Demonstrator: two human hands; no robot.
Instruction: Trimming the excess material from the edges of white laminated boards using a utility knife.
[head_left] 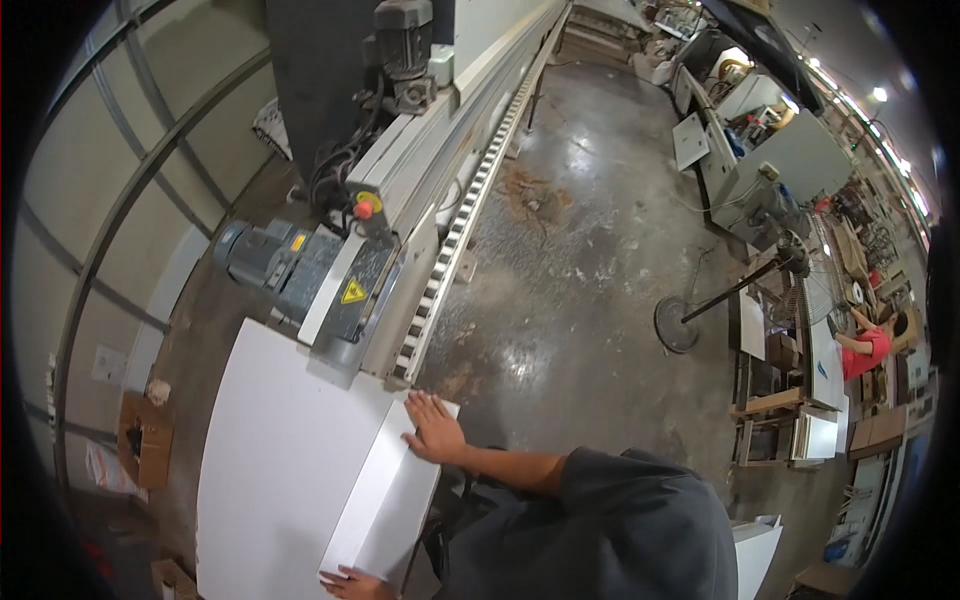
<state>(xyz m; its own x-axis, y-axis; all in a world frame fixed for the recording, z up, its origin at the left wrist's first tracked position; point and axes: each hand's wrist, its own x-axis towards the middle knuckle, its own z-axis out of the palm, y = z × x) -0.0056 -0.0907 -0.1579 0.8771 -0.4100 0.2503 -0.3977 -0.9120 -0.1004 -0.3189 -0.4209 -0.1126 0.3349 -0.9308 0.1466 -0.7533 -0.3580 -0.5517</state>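
A long white board strip (382, 490) lies lengthwise on a larger white panel (270, 440). My right hand (436, 428) rests flat on the strip's far end, fingers stretched out, close to the end of a long machine (400, 190). At the strip's near end is my left hand (357, 583), with its fingers spread over the edge; the lower border of the picture cuts off part of it. Just beyond the panel are the machine's grey motor (270, 260) and its track of light pads (440, 265).
A red button (365, 208) sits on the machine. A fan on a round base (677, 325) stands on the floor to the right. Farther right, a person in a red top (866, 352) is at a bench. A cardboard box (146, 440) is on the left beside a metal-framed partition (110, 200).
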